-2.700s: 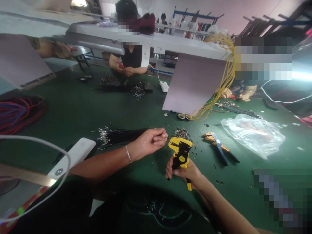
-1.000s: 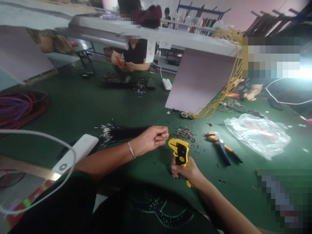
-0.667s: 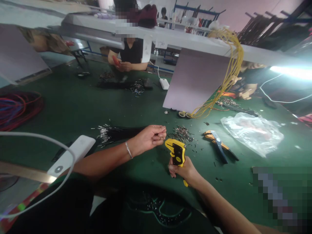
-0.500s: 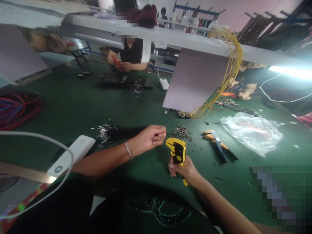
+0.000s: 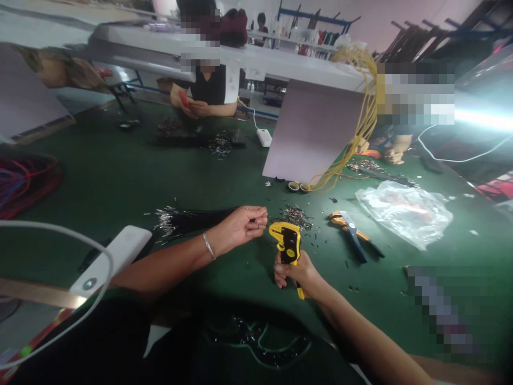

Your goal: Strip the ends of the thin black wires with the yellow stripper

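My right hand point(image 5: 294, 271) is wrapped round the handle of a yellow and black wire tool point(image 5: 289, 243), whose head points up and to the left. Just left of the tool's head, my left hand point(image 5: 246, 227) is closed in a pinch; what it holds is too small to name. A bundle of black wires point(image 5: 196, 218) with bare metal ends lies behind my left wrist. Beyond the tool is a pile of small cut pieces point(image 5: 296, 215) on the green table point(image 5: 200, 182).
An orange and blue tool point(image 5: 352, 230) and a clear plastic bag point(image 5: 404, 211) lie to the right. Yellow wires point(image 5: 360, 128) hang from the shelf. A white power bank point(image 5: 114, 262) lies left of my forearm. Two people's hands work across the table.
The whole view has shifted slightly, so things appear a little further left. Both hands keep nearly the same pose, and my right hand still holds the yellow tool.
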{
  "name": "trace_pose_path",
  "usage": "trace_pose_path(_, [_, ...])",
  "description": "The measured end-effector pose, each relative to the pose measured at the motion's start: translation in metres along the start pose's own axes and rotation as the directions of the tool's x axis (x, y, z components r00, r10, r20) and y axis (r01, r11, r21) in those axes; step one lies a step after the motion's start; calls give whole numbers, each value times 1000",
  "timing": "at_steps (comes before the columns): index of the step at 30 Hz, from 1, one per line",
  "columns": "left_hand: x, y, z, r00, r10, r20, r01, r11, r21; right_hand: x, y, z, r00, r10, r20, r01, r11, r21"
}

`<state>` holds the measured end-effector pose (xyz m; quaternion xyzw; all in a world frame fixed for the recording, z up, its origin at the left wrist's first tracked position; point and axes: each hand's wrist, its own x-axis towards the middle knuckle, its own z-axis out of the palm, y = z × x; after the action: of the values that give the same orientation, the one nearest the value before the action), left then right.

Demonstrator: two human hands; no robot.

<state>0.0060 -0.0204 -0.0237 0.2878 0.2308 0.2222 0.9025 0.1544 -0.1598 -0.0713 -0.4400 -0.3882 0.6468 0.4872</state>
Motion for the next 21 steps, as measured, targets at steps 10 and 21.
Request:
trace_pose_path(10, [-3, -1, 4, 1000, -17, 22, 17, 1000, -2, 1, -1, -1, 998, -41, -50, 38, 997, -62])
trace_pose_path(21, [1, 1, 0, 1000, 10, 6, -10, 1000, -2, 4, 1, -1, 998, -17, -57, 13, 998, -65])
